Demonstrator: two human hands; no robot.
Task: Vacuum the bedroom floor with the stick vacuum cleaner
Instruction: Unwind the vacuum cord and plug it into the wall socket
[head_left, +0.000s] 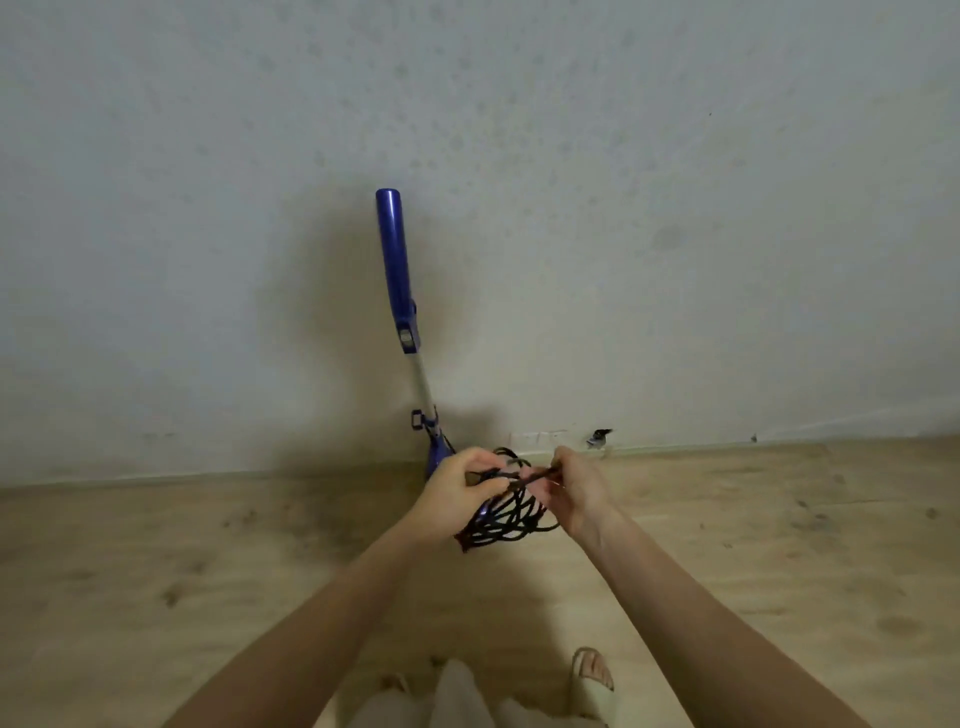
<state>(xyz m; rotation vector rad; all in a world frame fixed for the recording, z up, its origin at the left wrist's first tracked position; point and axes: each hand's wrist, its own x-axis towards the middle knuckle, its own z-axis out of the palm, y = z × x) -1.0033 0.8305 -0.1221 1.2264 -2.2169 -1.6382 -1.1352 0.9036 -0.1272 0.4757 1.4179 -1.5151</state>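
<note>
Against the pale wall (208, 208) the blue stick vacuum cleaner (396, 270) stands upright, its handle leaning slightly left and its silver tube (423, 384) running down to the base, which is hidden behind the hands. A small label sits on the blue body just above the tube, too blurred to read. Just in front of the vacuum's base, the left hand (457, 493) grips a bundle of black cord (511, 512), loops hanging below its fingers. To the right of the vacuum, the right hand (576, 488) pinches a strand of the same cord. Further right, low on the wall, a small dark fitting (600, 436) shows. Below lies the wooden floor (156, 545).
</note>
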